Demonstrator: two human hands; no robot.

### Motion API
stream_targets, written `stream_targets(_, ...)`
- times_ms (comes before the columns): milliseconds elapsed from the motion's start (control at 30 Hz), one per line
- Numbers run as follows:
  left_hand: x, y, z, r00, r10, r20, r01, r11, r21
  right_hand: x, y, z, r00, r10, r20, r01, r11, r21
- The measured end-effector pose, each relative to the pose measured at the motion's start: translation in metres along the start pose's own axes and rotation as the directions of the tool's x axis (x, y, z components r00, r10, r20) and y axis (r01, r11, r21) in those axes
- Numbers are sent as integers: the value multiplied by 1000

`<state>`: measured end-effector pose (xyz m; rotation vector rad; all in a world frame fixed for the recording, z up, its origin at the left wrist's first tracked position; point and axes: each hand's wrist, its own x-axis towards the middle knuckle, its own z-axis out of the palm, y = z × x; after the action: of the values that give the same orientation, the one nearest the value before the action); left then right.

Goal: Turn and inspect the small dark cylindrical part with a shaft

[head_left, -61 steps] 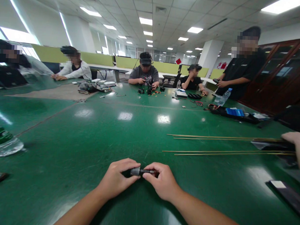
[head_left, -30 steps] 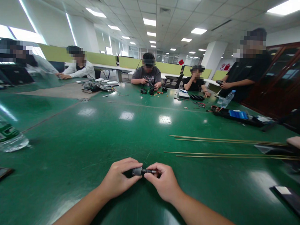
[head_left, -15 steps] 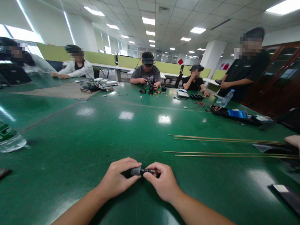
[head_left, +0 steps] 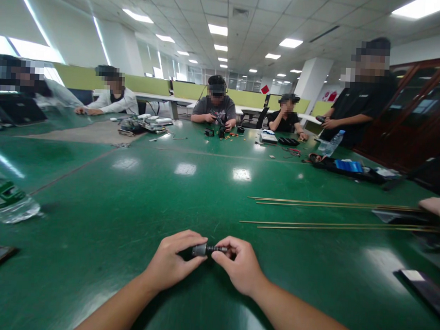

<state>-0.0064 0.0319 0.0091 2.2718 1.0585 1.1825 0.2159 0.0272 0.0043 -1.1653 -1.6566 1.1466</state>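
Note:
Just above the green table (head_left: 138, 205), at the lower middle of the head view, a small grey-and-black cylindrical part (head_left: 199, 250) lies level between my two hands. Its wider grey body is on the left; a thinner, ribbed black shaft with a pale metallic tip extends to the right. My left hand (head_left: 175, 255) pinches the wide body between thumb and fingers. Closed on the ribbed shaft, my right hand (head_left: 239, 263) has its thumb in front and fingers curled behind. Those fingers partly cover the shaft's end. I cannot tell exactly what kind of part it is.
Long thin brass-coloured rods (head_left: 312, 225) lie to the right, near another person's hand (head_left: 437, 207). A phone-like dark slab (head_left: 426, 293) is at the right, a water bottle (head_left: 9, 199) at the left. Several people sit or stand around the table's far side among black trays (head_left: 351, 173).
My right thumb and fingers have shifted very slightly to the right along the ribbed shaft. My left hand keeps its hold in the same place.

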Motion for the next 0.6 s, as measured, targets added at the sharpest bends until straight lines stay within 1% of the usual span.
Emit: stream_targets(600,-3,-2,-1,1000,18,-9,-18,999,32,1,1,0,1000,3,7,-3,999,47)
